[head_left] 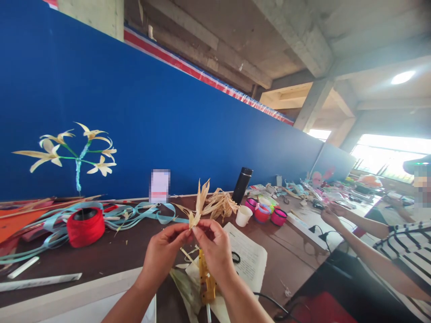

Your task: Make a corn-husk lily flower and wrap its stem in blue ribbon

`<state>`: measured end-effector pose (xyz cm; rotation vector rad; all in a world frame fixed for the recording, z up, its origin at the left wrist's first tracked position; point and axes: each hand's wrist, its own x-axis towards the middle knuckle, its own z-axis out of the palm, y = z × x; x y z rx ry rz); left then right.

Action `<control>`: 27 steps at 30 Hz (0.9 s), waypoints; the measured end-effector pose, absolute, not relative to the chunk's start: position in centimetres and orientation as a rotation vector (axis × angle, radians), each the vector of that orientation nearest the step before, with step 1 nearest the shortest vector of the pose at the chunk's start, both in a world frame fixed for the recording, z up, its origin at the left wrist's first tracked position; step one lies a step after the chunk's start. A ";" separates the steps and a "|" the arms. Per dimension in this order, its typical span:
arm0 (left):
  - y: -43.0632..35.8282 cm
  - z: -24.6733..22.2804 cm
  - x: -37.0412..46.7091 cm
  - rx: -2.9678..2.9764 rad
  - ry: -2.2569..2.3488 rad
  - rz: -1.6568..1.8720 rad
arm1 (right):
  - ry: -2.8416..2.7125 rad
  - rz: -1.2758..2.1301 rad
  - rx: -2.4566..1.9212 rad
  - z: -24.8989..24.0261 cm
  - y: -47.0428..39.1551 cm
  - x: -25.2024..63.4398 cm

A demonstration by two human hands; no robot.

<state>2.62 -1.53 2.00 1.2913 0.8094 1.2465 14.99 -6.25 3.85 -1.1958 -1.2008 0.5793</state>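
Observation:
Between my two hands, a pale dried husk piece [195, 218] is pinched at its base, its pointed strips fanning upward. My left hand [168, 244] grips it from the left with thumb and fingertips, and my right hand [213, 242] pinches it from the right. The fingertips of both hands nearly meet. Below them lies a yellow glue gun [206, 280], partly covered by my right hand, with loose husk pieces [186, 291] beside it. A pile of dried husks [220, 204] is just behind my hands.
Red ribbon spool [85, 226], blue strips [134, 216] and husk flower arrangement [79, 159] are left. Printed papers [249, 255], white cup [243, 216], black bottle [241, 186], small pink containers [279, 217] and power strip [306, 231] are right. A person's arms [357, 237] reach in at far right.

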 end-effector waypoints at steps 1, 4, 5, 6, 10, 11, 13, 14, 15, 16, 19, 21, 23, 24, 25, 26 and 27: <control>-1.5 2.0 2.6 1.261 0.777 1.235 | -1.195 0.620 -1.184 3.9 -6.4 14.9; -1.4 2.0 2.7 1.168 0.714 1.200 | -1.174 0.715 -1.163 4.1 -6.8 15.0; -1.5 2.0 2.7 1.148 0.709 1.186 | -1.163 0.721 -1.160 4.2 -6.8 15.1; -1.5 2.0 2.7 1.135 0.708 1.175 | -1.153 0.716 -1.159 4.3 -6.8 15.2; -1.5 1.9 2.7 1.151 0.690 1.152 | -1.126 0.670 -1.159 4.8 -6.5 15.7; -1.5 1.8 2.7 1.156 0.688 1.148 | -1.124 0.667 -1.161 4.9 -6.4 15.8; -1.6 1.8 2.8 1.152 0.688 1.142 | -1.115 0.670 -1.168 5.0 -6.2 15.9; -1.6 1.8 2.8 1.144 0.689 1.141 | -1.111 0.675 -1.175 5.0 -6.1 15.9; -1.6 1.8 2.8 1.134 0.691 1.141 | -1.107 0.679 -1.184 5.1 -6.1 15.8; -1.6 1.8 2.8 1.126 0.695 1.141 | -1.103 0.681 -1.196 5.1 -6.1 15.8; -1.7 2.0 2.8 1.130 0.719 1.142 | -1.086 0.684 -1.227 5.2 -6.2 15.6; -1.8 2.1 2.8 1.142 0.739 1.145 | -1.075 0.687 -1.233 5.3 -6.3 15.4; -1.8 2.1 2.8 1.156 0.750 1.154 | -1.076 0.693 -1.233 5.3 -6.3 15.3; -1.8 2.1 2.8 1.162 0.750 1.159 | -1.080 0.695 -1.233 5.3 -6.3 15.2; -1.7 2.1 2.8 1.166 0.748 1.163 | -1.084 0.696 -1.232 5.3 -6.3 15.2; -1.7 2.0 2.8 1.168 0.744 1.168 | -1.089 0.696 -1.230 5.3 -6.4 15.1; -1.7 2.0 2.8 1.165 0.741 1.169 | -1.095 0.695 -1.226 5.3 -6.4 15.1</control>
